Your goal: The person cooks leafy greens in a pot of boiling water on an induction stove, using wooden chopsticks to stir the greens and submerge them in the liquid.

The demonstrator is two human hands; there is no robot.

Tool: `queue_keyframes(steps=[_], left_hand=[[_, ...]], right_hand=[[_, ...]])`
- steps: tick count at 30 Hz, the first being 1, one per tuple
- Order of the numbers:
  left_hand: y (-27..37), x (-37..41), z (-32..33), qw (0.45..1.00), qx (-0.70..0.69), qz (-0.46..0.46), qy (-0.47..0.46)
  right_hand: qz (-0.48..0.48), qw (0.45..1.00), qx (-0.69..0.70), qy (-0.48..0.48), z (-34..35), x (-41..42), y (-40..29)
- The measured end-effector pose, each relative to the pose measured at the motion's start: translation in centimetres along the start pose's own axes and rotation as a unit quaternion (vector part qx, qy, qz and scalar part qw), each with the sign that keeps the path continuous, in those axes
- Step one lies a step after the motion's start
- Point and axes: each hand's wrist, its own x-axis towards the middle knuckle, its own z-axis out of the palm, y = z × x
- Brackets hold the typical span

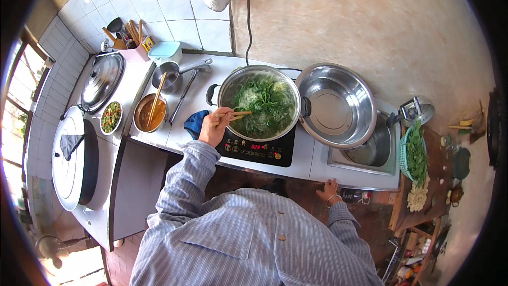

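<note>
My left hand [216, 127] grips wooden chopsticks [241, 115], which reach over the near left rim of a steel pot [297, 121]. Leafy greens [260, 95] lie in bubbling liquid in this pot, on a black induction cooktop [258, 154] with a lit display. My right hand [329, 192] is at the counter's front edge, its fingers apart and nothing visible in it. A dark blue cloth [194, 124] lies just left of my left hand. Farther left, a metal bowl of reddish-brown sauce [158, 111] holds another pair of chopsticks [157, 99].
Right of the pot, a large steel basin [329, 107] overlaps the sink [371, 151]. A green basket [403, 155] of leaves stands beyond it. Leftward are a saucepan [170, 79], a bowl of chopped vegetables [112, 117], a domed lid [102, 83] and a large lidded pan [69, 174].
</note>
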Motion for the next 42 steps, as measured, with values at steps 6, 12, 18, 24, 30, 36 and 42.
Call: queue_keyframes(steps=[6,12,18,24,30,36,42], left_hand=[[5.6,-0.8,-3.6,0.997,-0.047,-0.012,0.064],[2.4,-1.5,-0.9,0.998,0.068,-0.010,-0.010],[5.4,-0.7,-2.5,0.997,-0.047,0.007,0.063],[2.2,-0.5,2.7,1.000,0.006,0.023,0.006],[3.5,-0.9,1.8,0.998,0.045,0.020,-0.029],[6.4,0.1,1.7,0.987,-0.157,-0.037,0.014],[1.0,-0.1,2.2,0.996,-0.070,-0.033,-0.042]], right_hand=[[-0.006,1.000,0.005,0.014,0.6,-0.2,0.6],[-0.020,1.000,0.015,0.017,0.1,-0.1,0.0],[-0.028,0.998,0.013,0.046,1.2,0.3,1.4],[-0.016,0.999,0.009,0.040,0.9,0.6,1.0],[-0.016,0.999,0.026,0.033,0.7,-0.1,0.5],[-0.011,0.998,0.042,0.037,1.2,0.0,0.6],[-0.010,0.999,0.028,0.022,0.4,0.0,0.5]])
